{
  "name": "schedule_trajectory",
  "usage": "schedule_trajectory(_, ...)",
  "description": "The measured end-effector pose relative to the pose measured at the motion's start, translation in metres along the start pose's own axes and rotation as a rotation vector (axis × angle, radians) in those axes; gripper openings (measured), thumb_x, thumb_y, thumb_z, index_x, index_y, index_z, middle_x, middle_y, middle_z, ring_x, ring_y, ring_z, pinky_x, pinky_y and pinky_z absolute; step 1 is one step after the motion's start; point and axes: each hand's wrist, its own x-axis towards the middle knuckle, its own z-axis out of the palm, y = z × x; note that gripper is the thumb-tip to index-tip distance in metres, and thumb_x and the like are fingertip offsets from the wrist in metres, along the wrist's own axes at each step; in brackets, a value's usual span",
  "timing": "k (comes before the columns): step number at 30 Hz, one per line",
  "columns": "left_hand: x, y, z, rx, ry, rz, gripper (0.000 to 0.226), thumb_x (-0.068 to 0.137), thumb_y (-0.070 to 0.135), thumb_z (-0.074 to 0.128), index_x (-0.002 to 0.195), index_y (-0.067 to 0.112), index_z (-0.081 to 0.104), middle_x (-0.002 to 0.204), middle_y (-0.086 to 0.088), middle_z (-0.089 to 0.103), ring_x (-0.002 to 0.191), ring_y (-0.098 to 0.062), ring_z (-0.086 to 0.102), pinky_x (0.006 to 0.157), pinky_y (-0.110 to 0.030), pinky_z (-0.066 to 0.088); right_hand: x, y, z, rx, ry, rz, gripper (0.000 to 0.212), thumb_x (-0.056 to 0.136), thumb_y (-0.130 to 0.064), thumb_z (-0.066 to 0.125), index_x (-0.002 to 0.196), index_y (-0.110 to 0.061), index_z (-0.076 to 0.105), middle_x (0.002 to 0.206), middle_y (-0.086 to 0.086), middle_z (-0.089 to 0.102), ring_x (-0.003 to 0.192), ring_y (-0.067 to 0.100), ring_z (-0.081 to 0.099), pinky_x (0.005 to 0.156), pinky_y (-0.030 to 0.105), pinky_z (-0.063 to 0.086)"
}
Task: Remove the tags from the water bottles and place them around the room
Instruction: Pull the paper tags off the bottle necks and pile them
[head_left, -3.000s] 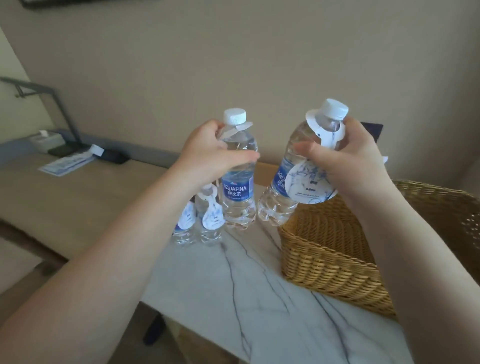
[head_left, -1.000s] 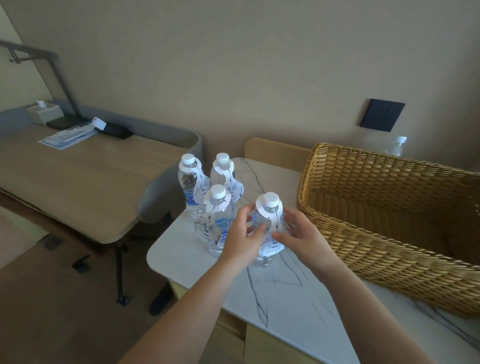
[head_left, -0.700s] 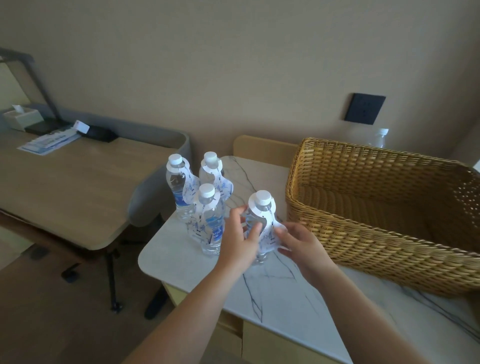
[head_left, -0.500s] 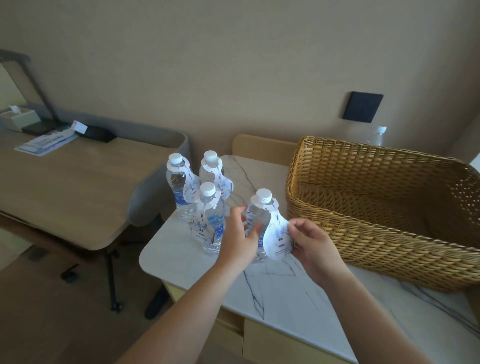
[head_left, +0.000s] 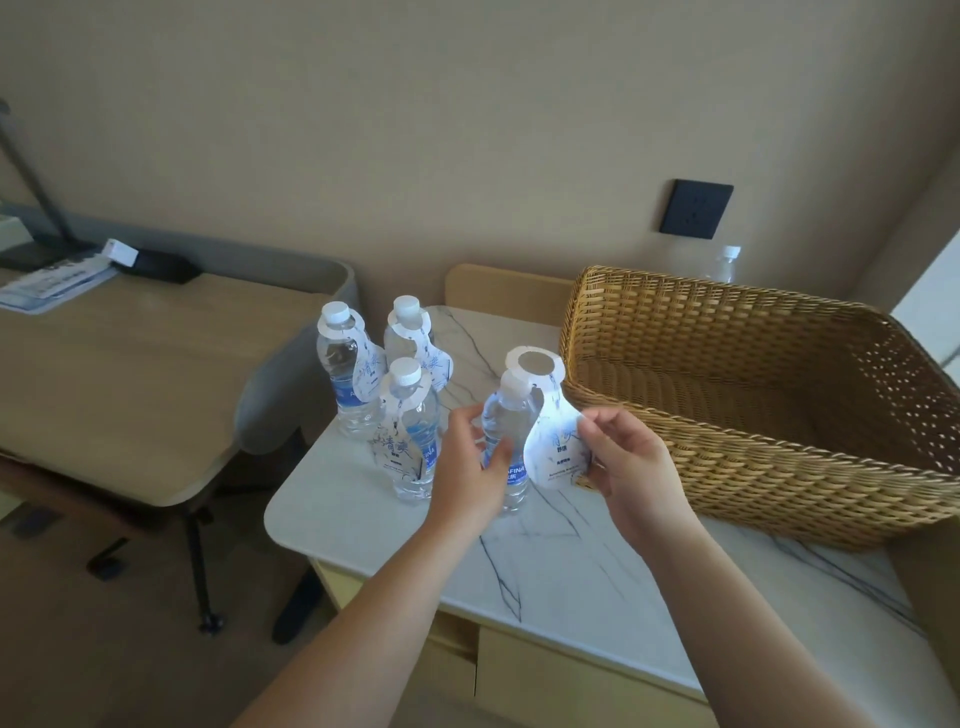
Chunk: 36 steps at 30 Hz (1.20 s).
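Note:
Several clear water bottles with white caps stand on the marble-top cabinet (head_left: 561, 566). My left hand (head_left: 470, 462) grips the nearest bottle (head_left: 504, 434) around its middle. My right hand (head_left: 621, 465) pinches that bottle's white and blue paper tag (head_left: 553, 441) at its lower edge. The tag's ring hole (head_left: 535, 364) is lifted off and sits above the cap. Three other bottles (head_left: 410, 426) (head_left: 343, 374) (head_left: 408, 332) stand behind to the left, each with a tag round its neck.
A large empty wicker basket (head_left: 769, 457) fills the right of the cabinet top; another bottle (head_left: 727, 262) shows behind it by a black wall socket (head_left: 696, 208). A wooden desk (head_left: 114, 364) with papers and a black box stands to the left.
The bottles held up three seconds ago now stand on the cabinet. In the last second my right hand pulled the nearest bottle's tag up until its ring cleared the cap.

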Motion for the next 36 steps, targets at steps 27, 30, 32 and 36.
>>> schedule_trajectory(27, -0.099, -0.044, 0.04, 0.397, -0.076, 0.297, 0.057, 0.081, 0.006, 0.072, 0.132, -0.006, 0.049, 0.128, -0.022, 0.054, 0.121, -0.04, 0.051, 0.102, -0.05, 0.043, -0.094, 0.119, -0.098, -1.332, 0.133, -0.088, 0.023, 0.089, -0.018, 0.059, 0.109, -0.011, 0.067, 0.122, 0.005, 0.059, 0.115, 0.03, 0.048, 0.089, 0.037, 0.046)
schedule_trajectory(30, -0.105, -0.053, 0.06, 0.598, -0.323, 0.381, 0.06, 0.085, 0.024, 0.069, 0.135, 0.0, 0.048, 0.131, -0.018, 0.055, 0.123, -0.038, 0.049, 0.103, -0.047, 0.041, -0.105, 0.115, -0.115, -1.342, 0.221, -0.062, 0.026, 0.09, -0.017, 0.058, 0.114, -0.01, 0.066, 0.125, 0.006, 0.058, 0.12, 0.028, 0.047, 0.089, 0.035, 0.046)
schedule_trajectory(32, -0.104, -0.056, 0.078, 0.753, -0.458, 0.392, 0.068, 0.089, 0.041, 0.058, 0.145, 0.008, 0.038, 0.144, -0.012, 0.044, 0.136, -0.032, 0.037, 0.111, -0.042, 0.031, -0.113, 0.112, -0.131, -1.363, 0.284, -0.02, 0.03, 0.089, -0.016, 0.058, 0.118, -0.01, 0.064, 0.127, 0.01, 0.056, 0.121, 0.031, 0.046, 0.091, 0.036, 0.044)
schedule_trajectory(36, -0.102, -0.059, 0.118, 0.94, -0.636, 0.399, 0.078, 0.09, 0.058, 0.045, 0.153, 0.019, 0.02, 0.158, -0.007, 0.023, 0.147, -0.028, 0.015, 0.118, -0.046, 0.015, -0.128, 0.106, -0.165, -1.379, 0.398, 0.071, 0.035, 0.091, -0.018, 0.057, 0.124, -0.01, 0.06, 0.131, 0.015, 0.051, 0.123, 0.034, 0.042, 0.096, 0.038, 0.04)
